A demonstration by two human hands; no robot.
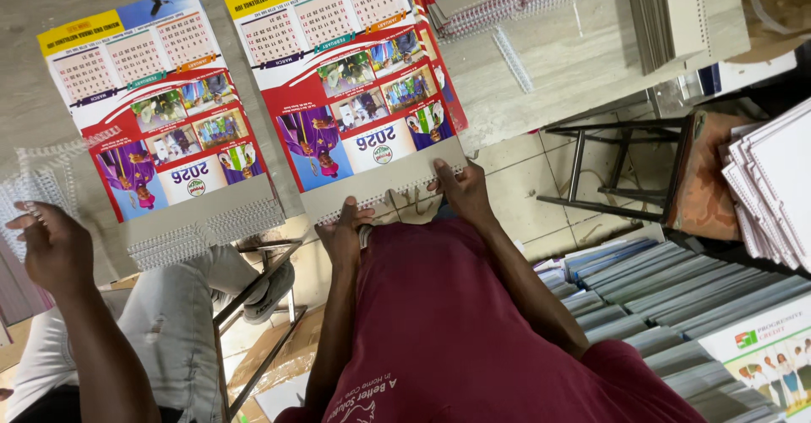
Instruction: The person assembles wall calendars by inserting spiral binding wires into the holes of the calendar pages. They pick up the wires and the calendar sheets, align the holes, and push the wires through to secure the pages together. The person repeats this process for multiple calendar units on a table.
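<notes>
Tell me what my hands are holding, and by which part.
The left hand and the right hand both hold the calendar by its grey wire-bound edge, the side nearest the body.

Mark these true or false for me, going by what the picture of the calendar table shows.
1. Both the left hand and the right hand are at the grey card edge of the red-bordered printed wall calendar. True.
2. Only one calendar lies on the grey table. False: a second matching calendar lies to the left.
3. The co-worker's hand holds scissors. False: it is next to white wire binding combs, and no scissors show.
4. A dark metal-framed stool stands on the tiled floor beside the table. True.
</notes>
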